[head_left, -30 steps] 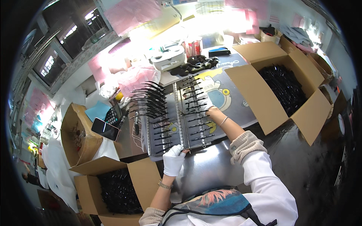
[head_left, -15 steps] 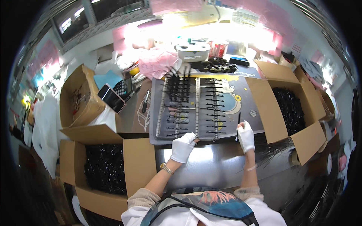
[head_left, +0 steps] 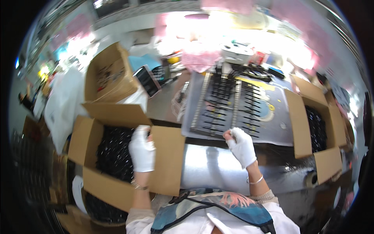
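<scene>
My left hand (head_left: 141,150), in a white glove with bare fingertips, is over the right side of an open cardboard box (head_left: 167,160). Thin shiny black pieces (head_left: 113,154) fill that box. Blur and the hand's angle hide how its fingers are set. At the front edge of a dark rack (head_left: 236,103) with metal strips is my right hand (head_left: 242,148), gloved the same way. Its thumb and fingertips are pinched together, and what lies between them is too small to name. Rows of slim black rods (head_left: 251,111) lie across the rack.
Another carton (head_left: 298,124) of black pieces stands at the right. Behind the left box are a brown carton (head_left: 111,78) and a phone (head_left: 147,80). The rack lies on a grey printed mat (head_left: 278,130); a shiny metal surface (head_left: 202,163) runs in front.
My left hand has left the rack's front edge and moved left over the box. My right hand has come to the rack's edge; the black rod seen in it no longer shows. The view has shifted left.
</scene>
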Demonstrator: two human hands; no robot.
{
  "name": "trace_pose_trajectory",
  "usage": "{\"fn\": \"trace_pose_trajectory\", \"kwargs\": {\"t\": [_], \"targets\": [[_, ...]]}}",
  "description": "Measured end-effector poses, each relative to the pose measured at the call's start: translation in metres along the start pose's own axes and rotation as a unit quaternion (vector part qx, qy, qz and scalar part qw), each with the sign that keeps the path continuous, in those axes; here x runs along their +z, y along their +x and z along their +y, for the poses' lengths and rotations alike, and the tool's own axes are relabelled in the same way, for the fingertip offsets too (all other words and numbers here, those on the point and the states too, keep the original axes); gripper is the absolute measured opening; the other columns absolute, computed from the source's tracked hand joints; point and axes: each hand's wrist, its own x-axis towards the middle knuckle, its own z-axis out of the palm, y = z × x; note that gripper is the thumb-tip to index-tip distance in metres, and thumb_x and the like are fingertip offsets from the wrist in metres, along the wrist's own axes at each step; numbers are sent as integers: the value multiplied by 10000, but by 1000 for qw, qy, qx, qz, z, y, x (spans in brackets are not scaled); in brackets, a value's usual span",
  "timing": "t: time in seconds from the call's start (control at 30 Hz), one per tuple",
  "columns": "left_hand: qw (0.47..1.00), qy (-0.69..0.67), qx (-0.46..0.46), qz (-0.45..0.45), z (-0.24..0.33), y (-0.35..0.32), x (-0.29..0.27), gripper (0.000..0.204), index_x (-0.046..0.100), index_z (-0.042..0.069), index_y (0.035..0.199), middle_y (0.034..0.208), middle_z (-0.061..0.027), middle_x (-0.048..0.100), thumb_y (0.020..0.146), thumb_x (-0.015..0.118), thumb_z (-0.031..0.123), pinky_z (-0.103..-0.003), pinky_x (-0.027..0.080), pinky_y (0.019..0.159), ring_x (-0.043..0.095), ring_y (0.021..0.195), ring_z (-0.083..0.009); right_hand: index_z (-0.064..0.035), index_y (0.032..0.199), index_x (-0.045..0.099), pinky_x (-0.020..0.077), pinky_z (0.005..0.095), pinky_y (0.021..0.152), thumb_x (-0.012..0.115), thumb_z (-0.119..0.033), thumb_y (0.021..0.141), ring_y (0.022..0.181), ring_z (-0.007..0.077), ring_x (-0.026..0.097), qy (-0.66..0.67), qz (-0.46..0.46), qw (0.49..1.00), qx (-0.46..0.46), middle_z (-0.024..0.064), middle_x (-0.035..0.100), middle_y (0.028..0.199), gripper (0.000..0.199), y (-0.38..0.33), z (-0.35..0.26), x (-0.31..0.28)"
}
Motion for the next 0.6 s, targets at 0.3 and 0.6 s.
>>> {"fn": "trace_pose_trajectory", "kwargs": {"t": [0.3, 0.6], "targets": [[956, -202, 117, -176, 65, 86, 157, 925, 348, -29, 1502, 1518, -229, 421, 810, 804, 379, -385, 332, 1159, 404, 1418, -327, 31, 1457, 387, 437, 386, 1056, 800, -350, 776, 1253, 350, 559, 61, 233, 958, 154, 248, 546, 1378, 883, 138, 55, 35], [789, -567, 75, -224, 118, 196, 320, 640, 457, 29, 1428, 1235, 4, 610, 888, 774, 163, -250, 466, 947, 553, 1075, -89, 24, 1467, 390, 455, 359, 1059, 767, -202, 807, 1239, 326, 589, 270, 391, 869, 139, 249, 557, 1368, 793, 235, 81, 76]]}}
